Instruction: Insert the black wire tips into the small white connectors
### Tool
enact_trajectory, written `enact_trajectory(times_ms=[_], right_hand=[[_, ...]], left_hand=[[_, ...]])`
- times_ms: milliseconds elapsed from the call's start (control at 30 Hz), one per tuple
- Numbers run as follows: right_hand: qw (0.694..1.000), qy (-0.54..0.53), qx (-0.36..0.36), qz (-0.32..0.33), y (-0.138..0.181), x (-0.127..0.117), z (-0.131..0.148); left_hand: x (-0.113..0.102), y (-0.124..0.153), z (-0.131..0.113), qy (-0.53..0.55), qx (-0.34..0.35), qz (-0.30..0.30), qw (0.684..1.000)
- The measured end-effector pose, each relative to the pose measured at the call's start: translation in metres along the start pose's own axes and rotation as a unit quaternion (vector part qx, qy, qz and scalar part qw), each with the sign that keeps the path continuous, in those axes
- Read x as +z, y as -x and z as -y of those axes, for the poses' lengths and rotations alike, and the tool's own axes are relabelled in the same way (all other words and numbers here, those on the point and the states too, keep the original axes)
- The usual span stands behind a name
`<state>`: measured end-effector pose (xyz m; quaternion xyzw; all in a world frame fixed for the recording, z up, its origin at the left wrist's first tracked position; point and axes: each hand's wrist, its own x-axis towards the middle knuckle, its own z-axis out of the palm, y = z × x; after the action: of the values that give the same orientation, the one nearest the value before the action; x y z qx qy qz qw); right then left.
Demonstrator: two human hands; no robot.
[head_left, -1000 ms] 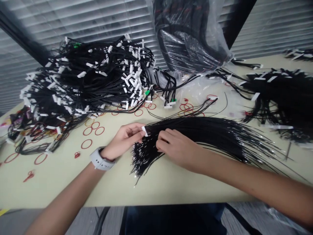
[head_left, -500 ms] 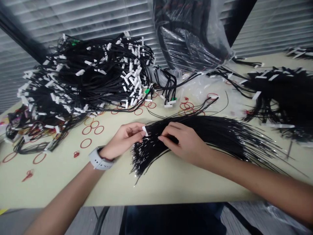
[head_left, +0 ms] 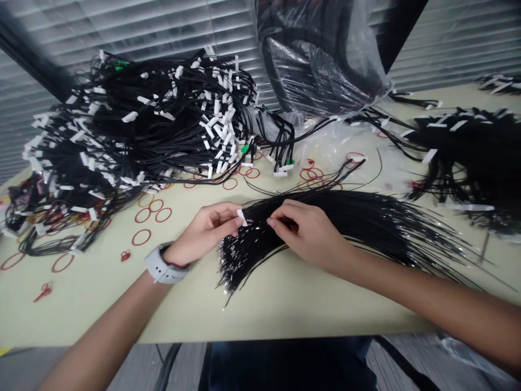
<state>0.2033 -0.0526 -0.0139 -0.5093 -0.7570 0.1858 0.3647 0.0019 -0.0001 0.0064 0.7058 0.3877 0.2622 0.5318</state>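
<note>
A fan of loose black wires (head_left: 366, 222) with bare metal tips lies across the pale table (head_left: 264, 304). My left hand (head_left: 207, 231), with a grey watch on its wrist, pinches a small white connector (head_left: 242, 217) at the near end of the wires. My right hand (head_left: 305, 231) rests on the bundle just right of the connector, its thumb and forefinger pinched on a single black wire whose end points at the connector.
A big heap of black cables with white connectors (head_left: 142, 130) fills the back left. A clear plastic bag of cables (head_left: 317, 54) stands at the back. More cable bundles (head_left: 468, 152) lie at the right. Red rubber bands (head_left: 152, 214) are scattered about.
My right hand has lifted off the wire tips and moved up and right, now pinching one wire close to the connector. My left hand has kept its hold.
</note>
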Motion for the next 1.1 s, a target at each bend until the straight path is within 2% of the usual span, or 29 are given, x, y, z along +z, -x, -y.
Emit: enact_trajectory(times_ms=[333,700,1100], right_hand=[[1.0,0.007,-0.012,0.011,0.0013,-0.0002,-0.0004],[0.999,0.031,-0.037,0.022,0.0021,-0.0013,0.0021],[0.995,0.071,-0.059,0.021,0.0063,-0.0016,0.0072]], left_hand=[[0.0016,0.0004,-0.0041,-0.007,0.005,0.001,1.0],[-0.0031,0.0012,0.0014,-0.003,-0.012,0.046,0.999],[-0.0033,0.0021,0.0042,0.006,-0.02,0.053,0.998]])
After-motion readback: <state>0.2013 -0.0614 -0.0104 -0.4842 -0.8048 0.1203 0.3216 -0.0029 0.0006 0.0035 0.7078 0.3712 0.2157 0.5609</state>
